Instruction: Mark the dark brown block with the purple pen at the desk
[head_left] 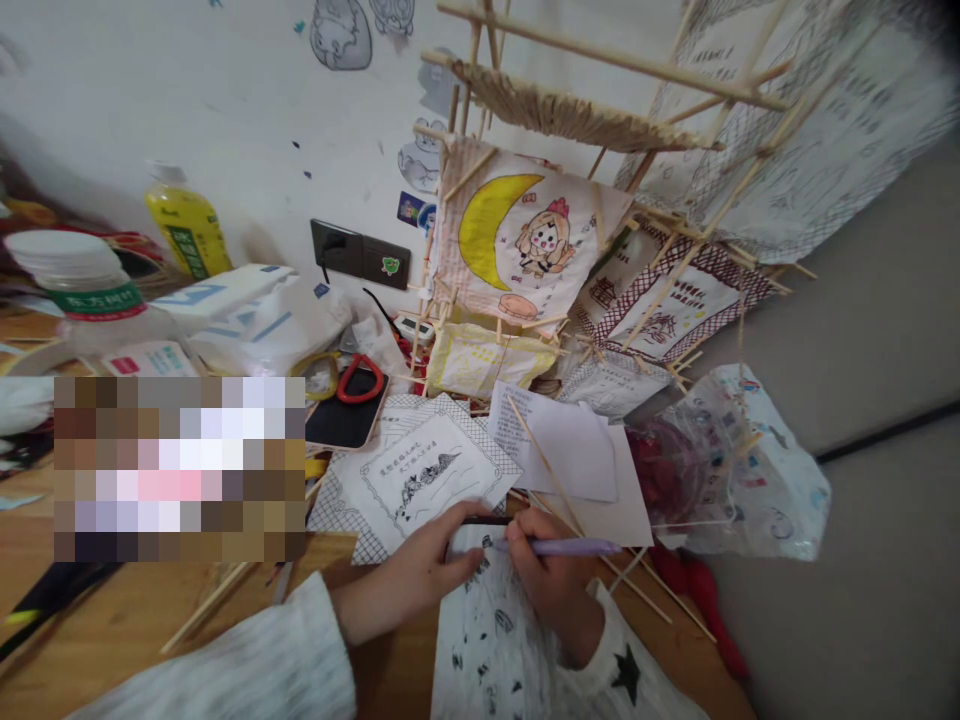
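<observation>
My right hand (551, 570) is closed round a light purple pen (577, 547), whose shaft points to the right. Under it is a white sheet (472, 620) with small black marks, running down to the bottom edge. My left hand (439, 560) grips the sheet's upper left part, thumb on top and fingers curled over the far edge. A dark strip (487, 520) shows between the two hands; I cannot tell what it is. Just beyond lies a paper with a line drawing and handwriting (416, 465). Beside it are folded white papers (562, 450).
A stick frame with drawn panels (525, 235) stands against the wall. Red-handled scissors (360, 378) lie on a phone (349, 415). Thin wooden sticks (637, 575) lie at right near a plastic bag (772, 480). Bottles, including a yellow one (187, 225), stand at left.
</observation>
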